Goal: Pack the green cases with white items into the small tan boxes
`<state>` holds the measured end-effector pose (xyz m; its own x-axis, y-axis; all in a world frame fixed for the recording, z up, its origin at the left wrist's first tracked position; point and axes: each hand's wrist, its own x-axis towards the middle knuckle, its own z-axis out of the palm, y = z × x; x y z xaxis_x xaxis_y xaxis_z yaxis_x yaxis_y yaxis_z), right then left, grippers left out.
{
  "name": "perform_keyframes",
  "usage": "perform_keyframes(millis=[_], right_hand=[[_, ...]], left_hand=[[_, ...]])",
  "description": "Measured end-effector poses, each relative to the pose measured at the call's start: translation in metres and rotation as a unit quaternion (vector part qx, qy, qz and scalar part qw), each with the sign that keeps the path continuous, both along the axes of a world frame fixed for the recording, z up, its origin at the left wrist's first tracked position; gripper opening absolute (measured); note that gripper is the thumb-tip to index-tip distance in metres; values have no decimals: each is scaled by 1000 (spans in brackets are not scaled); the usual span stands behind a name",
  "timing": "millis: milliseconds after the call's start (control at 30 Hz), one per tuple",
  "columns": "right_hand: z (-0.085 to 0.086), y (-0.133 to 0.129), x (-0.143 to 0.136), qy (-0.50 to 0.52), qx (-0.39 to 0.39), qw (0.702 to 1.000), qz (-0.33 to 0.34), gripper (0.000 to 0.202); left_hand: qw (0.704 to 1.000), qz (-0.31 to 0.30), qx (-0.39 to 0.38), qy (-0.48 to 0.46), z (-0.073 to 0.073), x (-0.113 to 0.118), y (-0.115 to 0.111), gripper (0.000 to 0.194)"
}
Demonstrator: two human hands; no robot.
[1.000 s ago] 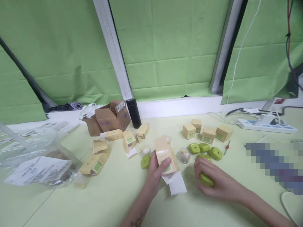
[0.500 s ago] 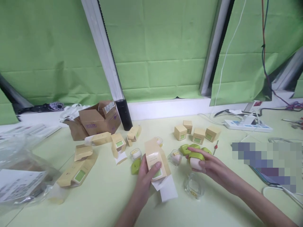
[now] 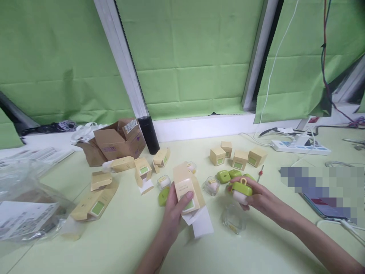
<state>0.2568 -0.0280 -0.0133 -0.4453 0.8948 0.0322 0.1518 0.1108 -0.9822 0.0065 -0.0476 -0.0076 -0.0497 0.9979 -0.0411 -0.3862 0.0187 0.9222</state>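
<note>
An opened beige box (image 3: 189, 188) with a green label and a white paper flap hanging from its lower end is gripped by my left hand (image 3: 175, 211). My right hand (image 3: 259, 198) has its fingers wrapped round a small green and white case (image 3: 241, 190) with a ring on top. Below that case a clear plastic shell (image 3: 234, 219) lies on the table. Between the hands sits a clear case with a pinkish white inside (image 3: 211, 185). Several green cases (image 3: 224, 176) lie just behind my right hand, and another green piece (image 3: 163, 197) is beside my left hand.
Closed beige boxes (image 3: 217, 156) stand at the back right, near a power strip (image 3: 302, 146). Opened boxes (image 3: 94, 201), a brown carton (image 3: 122, 140), a black cylinder (image 3: 149, 135) and a plastic bag (image 3: 25, 205) are on the left. A phone (image 3: 322, 203) lies right.
My right hand has turned the green and white case and shifted it slightly right, so its ring now shows on top. My left hand still holds the box, almost unmoved.
</note>
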Motion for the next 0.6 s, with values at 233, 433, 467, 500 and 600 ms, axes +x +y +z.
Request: perform_keyframes(millis=[233,433,467,500,600], right_hand=[[-15,-17,-7,-70,72,985,-137,51],[-41,-34,-13,-251,236,931,-119,47],[-43,-36,-14,-263,253,925,-104,45],[-44,-38,-16,-271,264,921,-94,42],[-45,-39,-19,-272,268,920,-90,39]], left_hand=[[1000,-11,-8,-2,2,-1,-3,59],[1000,-11,-3,-4,2,-1,-3,57],[1000,-13,-2,-4,2,-1,-3,57],[1000,-15,0,-3,2,-1,-3,58],[1000,-17,6,-5,2,-1,-3,58]])
